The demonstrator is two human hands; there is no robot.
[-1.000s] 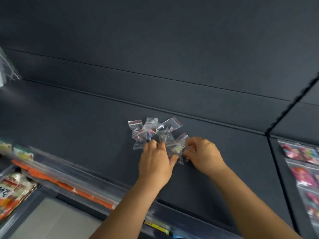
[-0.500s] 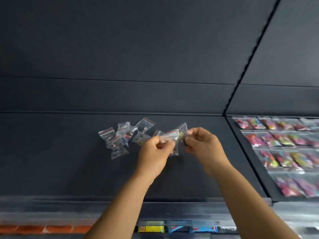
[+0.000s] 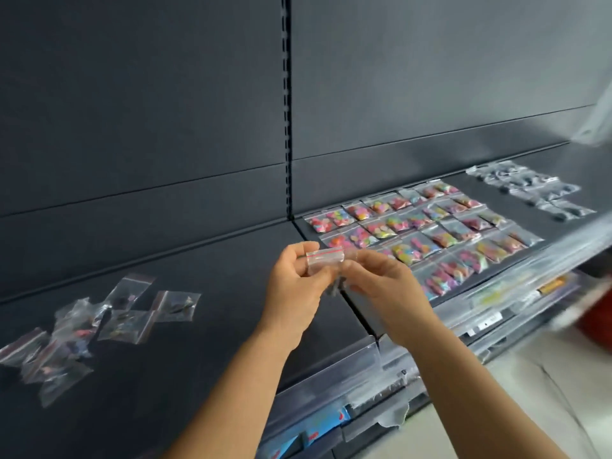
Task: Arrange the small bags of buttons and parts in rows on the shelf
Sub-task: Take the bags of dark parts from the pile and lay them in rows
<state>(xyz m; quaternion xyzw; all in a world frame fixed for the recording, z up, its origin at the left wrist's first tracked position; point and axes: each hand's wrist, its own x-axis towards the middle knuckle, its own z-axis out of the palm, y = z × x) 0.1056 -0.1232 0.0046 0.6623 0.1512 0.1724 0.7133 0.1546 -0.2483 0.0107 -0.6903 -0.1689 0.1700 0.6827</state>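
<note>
A small clear zip bag [image 3: 323, 260] with a red strip along its top is held up in front of me over the dark shelf [image 3: 212, 326]. My left hand [image 3: 293, 286] pinches its left end and my right hand [image 3: 384, 286] pinches its right end. Its dark contents hang partly hidden between my fingers. A loose pile of clear bags [image 3: 82, 329] with dark parts lies on the shelf at the left. On the neighbouring shelf to the right, bags of colourful buttons [image 3: 427, 233] lie in neat rows.
Bags of dark parts [image 3: 530, 190] lie in rows at the far right of the right shelf. A slotted upright [image 3: 287, 104] divides the dark back panels. Clear price-strip rails [image 3: 496, 313] run along the shelf fronts, with packaged goods on the lower shelves. Pale floor shows at the bottom right.
The view has swung right, bringing the rows of colourful bags into sight. Both hands have lifted one bag away from the pile and carried it rightward, towards the gap between the shelves.
</note>
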